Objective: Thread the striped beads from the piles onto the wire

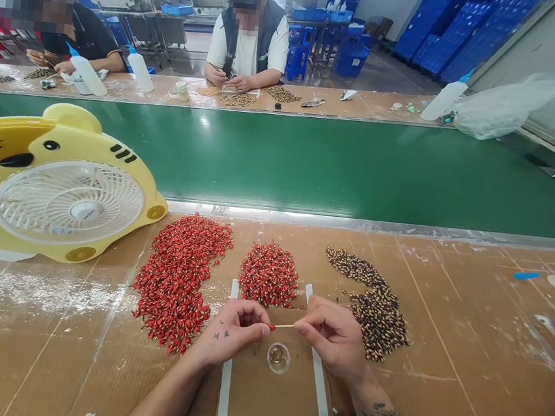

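My left hand (234, 328) is pinched shut on a small red piece (271, 328) at its fingertips. My right hand (334, 334) is pinched on a thin pale stick (284, 326) whose tip meets that red piece. Both hands hover over a brown cardboard pad (269, 397) edged with white tape. A small clear round cup (278, 357) sits on the pad just below the stick. A large heap of red pieces (180, 277) lies to the left. A smaller red heap (268, 274) lies straight ahead, and a dark brown heap (374, 302) to the right.
A yellow cartoon-faced desk fan (58, 193) stands at the left. A green conveyor belt (340, 168) runs across beyond the wooden bench. Two other people work at the far bench among white squeeze bottles (141, 70) and a plastic bag (503, 105). Blue crates are stacked behind.
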